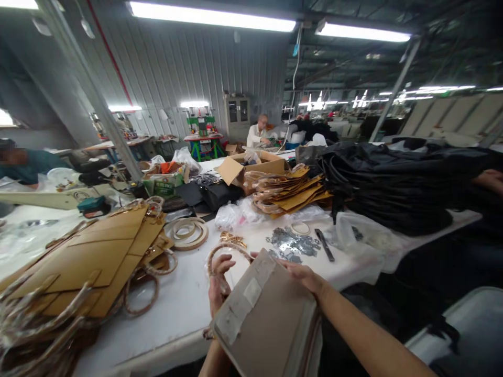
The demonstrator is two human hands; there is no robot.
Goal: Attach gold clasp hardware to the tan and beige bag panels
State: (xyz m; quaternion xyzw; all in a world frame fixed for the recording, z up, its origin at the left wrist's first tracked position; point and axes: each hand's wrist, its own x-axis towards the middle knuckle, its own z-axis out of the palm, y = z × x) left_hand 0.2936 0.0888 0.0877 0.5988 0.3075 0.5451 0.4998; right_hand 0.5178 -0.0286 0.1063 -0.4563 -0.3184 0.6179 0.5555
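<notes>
Both my hands hold a flat tan panel [265, 317] with grey tape on its face, tilted toward me over the table's near edge. My left hand [218, 283] grips its side beside a rope-wrapped ring handle [230, 255]. My right hand [302, 276] lies across its top edge, fingers curled over. A heap of tan panels with ring handles [86, 256] lies to my left. Loose rings [186, 234] and small gold metal pieces [233, 240] lie just beyond my hands.
A white-covered table [181, 319] holds grey metal scraps [293, 243], a black tool [324, 244], plastic bags [363, 235], a large black stack [393, 183], and a cardboard box [251, 167]. A co-worker [257, 132] sits beyond, another's hand [489, 180] rests right.
</notes>
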